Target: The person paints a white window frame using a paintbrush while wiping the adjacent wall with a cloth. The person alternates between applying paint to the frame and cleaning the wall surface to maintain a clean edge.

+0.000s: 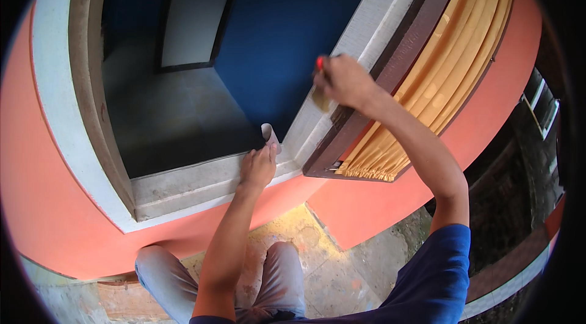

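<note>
My right hand (348, 83) is closed around a small paintbrush (320, 100), slightly blurred. Its red handle end pokes out above the fist and its tan bristles hang below, against the right side of the pale window frame (366, 25). Whether the bristles touch the wood I cannot tell. Down at the frame's lower right corner, my left hand (259, 166) rests on the grey sill (189, 185). Its fingers are closed on a curled sheet of pale paper (271, 136) standing up from the sill; the side facing down is hidden.
A brown casement window (421, 37) with a gathered yellow curtain (439, 73) stands swung out at the right. Salmon-coloured wall (67, 183) surrounds the frame. Inside are a blue wall (287, 31) and a pale door (198, 12). My knees are bent over stained floor tiles (329, 275).
</note>
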`<action>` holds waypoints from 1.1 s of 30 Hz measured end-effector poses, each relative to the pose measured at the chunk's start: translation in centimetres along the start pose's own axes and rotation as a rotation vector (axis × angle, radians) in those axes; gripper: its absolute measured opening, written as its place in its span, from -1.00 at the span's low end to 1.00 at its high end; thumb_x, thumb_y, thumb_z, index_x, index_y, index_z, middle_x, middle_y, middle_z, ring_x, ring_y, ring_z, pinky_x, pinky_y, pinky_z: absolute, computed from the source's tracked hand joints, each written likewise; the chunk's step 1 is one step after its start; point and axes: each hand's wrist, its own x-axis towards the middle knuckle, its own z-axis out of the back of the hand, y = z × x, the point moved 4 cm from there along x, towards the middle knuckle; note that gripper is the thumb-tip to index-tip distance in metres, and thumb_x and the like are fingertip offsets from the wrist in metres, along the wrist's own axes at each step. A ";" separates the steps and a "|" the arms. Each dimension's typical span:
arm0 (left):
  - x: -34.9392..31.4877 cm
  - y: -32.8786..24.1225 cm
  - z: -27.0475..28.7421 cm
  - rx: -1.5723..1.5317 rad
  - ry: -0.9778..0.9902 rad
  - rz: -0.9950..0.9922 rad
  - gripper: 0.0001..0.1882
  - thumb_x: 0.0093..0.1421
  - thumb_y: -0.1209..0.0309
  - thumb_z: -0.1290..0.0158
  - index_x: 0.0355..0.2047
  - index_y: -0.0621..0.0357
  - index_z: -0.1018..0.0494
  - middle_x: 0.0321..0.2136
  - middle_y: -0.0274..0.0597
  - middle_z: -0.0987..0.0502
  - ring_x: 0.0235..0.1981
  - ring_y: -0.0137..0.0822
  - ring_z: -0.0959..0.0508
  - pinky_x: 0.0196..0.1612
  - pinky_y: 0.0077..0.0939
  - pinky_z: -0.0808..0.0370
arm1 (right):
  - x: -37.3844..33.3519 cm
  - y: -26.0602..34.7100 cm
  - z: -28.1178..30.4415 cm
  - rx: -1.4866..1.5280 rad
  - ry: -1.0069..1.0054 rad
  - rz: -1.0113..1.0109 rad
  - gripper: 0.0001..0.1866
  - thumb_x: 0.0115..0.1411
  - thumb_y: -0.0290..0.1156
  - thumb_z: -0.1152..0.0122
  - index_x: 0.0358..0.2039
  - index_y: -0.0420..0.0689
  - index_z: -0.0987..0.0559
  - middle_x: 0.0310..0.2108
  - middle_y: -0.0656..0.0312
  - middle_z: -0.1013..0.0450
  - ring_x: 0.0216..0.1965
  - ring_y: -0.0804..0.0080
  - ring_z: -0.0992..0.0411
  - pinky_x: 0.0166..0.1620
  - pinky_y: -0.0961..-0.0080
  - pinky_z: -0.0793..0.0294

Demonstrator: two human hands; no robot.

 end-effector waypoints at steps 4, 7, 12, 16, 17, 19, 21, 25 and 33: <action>-0.2 -0.2 0.1 0.026 -0.028 -0.019 -0.47 0.51 0.12 0.24 -0.27 0.28 -0.59 -0.26 0.28 -0.64 -0.14 0.27 -0.61 0.05 0.12 -0.49 | 1.1 -0.6 10.8 -0.311 -0.610 0.021 -0.88 0.32 -0.37 -0.19 -0.24 -0.15 -0.52 -0.38 0.04 -0.53 -0.37 -0.02 -0.62 -0.34 0.18 -0.66; -0.3 -0.6 0.3 0.029 -0.012 0.010 -0.46 0.51 0.11 0.26 -0.27 0.28 -0.60 -0.25 0.28 -0.64 -0.12 0.26 -0.61 0.07 0.12 -0.47 | 0.3 0.0 9.4 -0.504 -0.616 0.048 -0.93 0.29 -0.50 -0.19 -0.23 -0.13 -0.49 -0.22 0.09 -0.51 -0.22 0.17 -0.65 -0.39 0.33 -0.70; 0.0 0.1 0.0 -0.007 0.043 0.015 -0.39 0.52 0.03 0.30 -0.29 0.30 -0.57 -0.22 0.29 -0.63 -0.08 0.32 -0.56 0.10 0.17 -0.40 | -2.1 2.7 0.4 -0.004 0.061 0.222 -0.87 0.26 -0.42 -0.27 -0.20 -0.15 -0.61 -0.23 -0.04 -0.60 -0.26 0.03 -0.67 -0.18 0.15 -0.67; 0.1 0.1 0.0 0.002 0.035 0.003 -0.39 0.52 0.04 0.29 -0.34 0.30 -0.57 -0.25 0.29 -0.63 -0.11 0.32 -0.57 0.08 0.19 -0.40 | 2.6 -3.0 8.2 0.101 -0.081 -0.084 -0.79 0.36 -0.28 -0.24 -0.25 -0.17 -0.66 -0.44 -0.04 -0.62 -0.36 0.07 -0.66 -0.20 0.15 -0.62; 0.2 -0.4 -0.3 -0.002 0.039 -0.001 -0.38 0.52 0.05 0.29 -0.36 0.30 -0.57 -0.26 0.29 -0.64 -0.12 0.32 -0.57 0.07 0.19 -0.40 | 3.2 -5.7 11.0 0.029 -0.286 -0.150 -0.77 0.37 -0.25 -0.24 -0.25 -0.16 -0.66 -0.42 -0.03 -0.62 -0.38 0.07 -0.66 -0.21 0.15 -0.62; 0.2 -0.3 -0.4 0.022 0.038 0.000 -0.39 0.52 0.05 0.29 -0.38 0.29 -0.56 -0.27 0.28 -0.64 -0.14 0.32 -0.57 0.05 0.20 -0.41 | 4.3 -9.0 16.8 -0.233 -0.714 -0.031 -0.81 0.38 -0.27 -0.21 -0.18 -0.12 -0.63 -0.36 0.05 -0.62 -0.39 0.10 -0.66 -0.26 0.15 -0.64; 0.1 0.3 -0.1 0.048 0.021 0.011 -0.39 0.51 0.06 0.28 -0.39 0.29 -0.56 -0.28 0.28 -0.64 -0.16 0.32 -0.57 0.03 0.20 -0.41 | 3.9 -5.9 20.1 -0.482 -0.855 -0.019 -0.75 0.27 -0.53 -0.31 -0.06 -0.32 -0.62 -0.31 0.18 -0.56 -0.39 0.43 -0.51 -0.27 0.51 -0.50; 0.1 0.3 -0.8 0.040 -0.009 -0.037 -0.40 0.51 0.07 0.27 -0.39 0.28 -0.56 -0.28 0.27 -0.64 -0.17 0.32 -0.57 0.03 0.20 -0.41 | 2.9 -6.2 13.0 -0.544 -0.534 0.188 -0.85 0.32 -0.55 -0.18 -0.11 -0.13 -0.54 -0.10 0.06 -0.55 -0.30 0.05 -0.66 -0.27 0.26 -0.73; 0.2 0.4 -0.9 0.048 -0.007 -0.031 -0.41 0.51 0.06 0.26 -0.38 0.28 -0.55 -0.27 0.25 -0.64 -0.14 0.31 -0.55 0.06 0.17 -0.39 | -1.6 -4.5 12.0 0.134 -0.082 -0.145 -0.76 0.42 -0.33 -0.16 -0.20 -0.24 -0.68 -0.39 0.05 -0.65 -0.43 0.34 -0.60 -0.25 0.31 -0.57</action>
